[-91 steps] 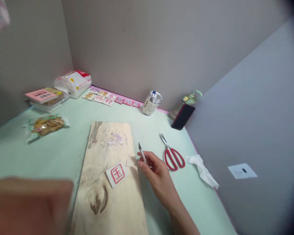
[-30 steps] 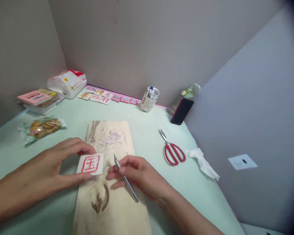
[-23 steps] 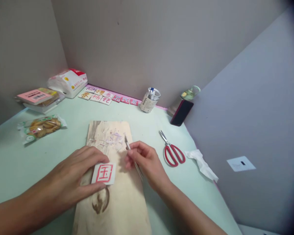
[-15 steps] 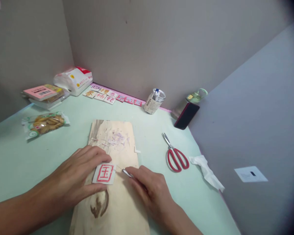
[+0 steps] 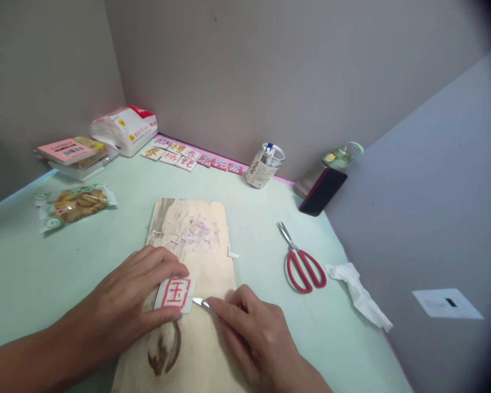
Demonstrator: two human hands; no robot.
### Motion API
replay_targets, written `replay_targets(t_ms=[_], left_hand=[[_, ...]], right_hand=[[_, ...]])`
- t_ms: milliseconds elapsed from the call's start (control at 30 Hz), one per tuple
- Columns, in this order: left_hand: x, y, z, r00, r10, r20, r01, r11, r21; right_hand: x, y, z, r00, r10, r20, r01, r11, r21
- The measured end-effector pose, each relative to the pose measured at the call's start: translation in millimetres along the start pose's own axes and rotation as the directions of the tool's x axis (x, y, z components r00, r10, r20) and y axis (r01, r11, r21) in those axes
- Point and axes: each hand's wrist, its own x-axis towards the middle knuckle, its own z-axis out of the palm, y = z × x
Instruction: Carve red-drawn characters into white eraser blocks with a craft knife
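A small white tile with a red character (image 5: 175,293) lies on a pale wooden board (image 5: 196,327). My left hand (image 5: 135,300) pins the tile from its left side, thumb and fingers closed on its edges. My right hand (image 5: 253,338) grips a thin craft knife (image 5: 202,303) like a pen. The blade tip touches the tile's right edge. Paper shavings (image 5: 198,233) are scattered at the board's far end.
Red scissors (image 5: 303,262) and a crumpled tissue (image 5: 358,295) lie to the right. A jar (image 5: 265,165), a phone (image 5: 322,191), a row of character tiles (image 5: 188,158), a tissue pack (image 5: 125,128), boxes (image 5: 71,155) and a snack bag (image 5: 76,203) line the back and left.
My left hand picked the tile up, set it back on the board and pins it. My right hand turned the knife and lowered its tip to the tile's right edge.
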Motion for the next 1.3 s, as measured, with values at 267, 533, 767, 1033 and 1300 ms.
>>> replay_targets(t_ms=[267, 533, 767, 1033, 1300], left_hand=[[1, -2, 2.4, 1.0, -0.004, -0.012, 0.004, 1.0, -0.007], [0, -4, 3.3, 1.0, -0.022, -0.002, 0.022, 1.0, -0.013], [1, -7, 4.4, 1.0, -0.018, 0.006, 0.018, 1.0, 0.0], [1, -6, 4.4, 1.0, -0.022, 0.004, 0.022, 1.0, 0.01], [0, -8, 3.7, 1.0, -0.015, 0.01, 0.015, 1.0, 0.008]], right_hand=[[-3, -2, 7, 0.999, 0.028, -0.03, -0.028, 1.0, -0.004], [-6, -4, 14, 0.995, 0.017, -0.097, -0.026, 0.995, -0.094], [-5, -5, 16, 0.992, 0.042, -0.116, -0.053, 0.995, -0.088], [-5, -5, 17, 0.991, 0.034, -0.13, -0.05, 0.992, -0.115], [0, -2, 3, 0.998, -0.005, -0.062, 0.002, 0.999, -0.046]])
